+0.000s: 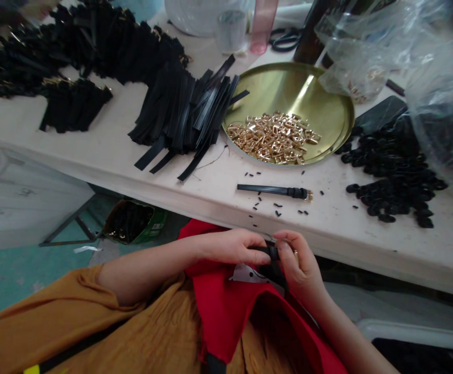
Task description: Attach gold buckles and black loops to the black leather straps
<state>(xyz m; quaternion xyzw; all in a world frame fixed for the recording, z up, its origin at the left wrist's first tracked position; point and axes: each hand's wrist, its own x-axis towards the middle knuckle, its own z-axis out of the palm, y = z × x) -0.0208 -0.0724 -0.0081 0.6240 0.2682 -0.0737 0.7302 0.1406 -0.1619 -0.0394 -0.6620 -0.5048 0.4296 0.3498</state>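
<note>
Just below the table's front edge, my left hand [236, 248] pinches a short black strap [272, 253] between thumb and fingers. From the other side, my right hand [300, 262] closes its thumb and fingertips on the strap's other end. A small gold glint shows at the right-hand fingers; whether it is a buckle or a ring I cannot tell. On the table above my hands lies a finished-looking black strap [267, 189] with a gold buckle [309, 195] at its right end. Tiny black bits are scattered around it.
A round gold tray [331, 140] holds many small gold buckles [275, 137]. Loose black strips [183, 109] lie to its left, bundled straps [76, 104] farther left. Right of the tray are black loop-like pieces [397, 171] and clear plastic bags [378, 41]. Scissors [284, 40] lie behind.
</note>
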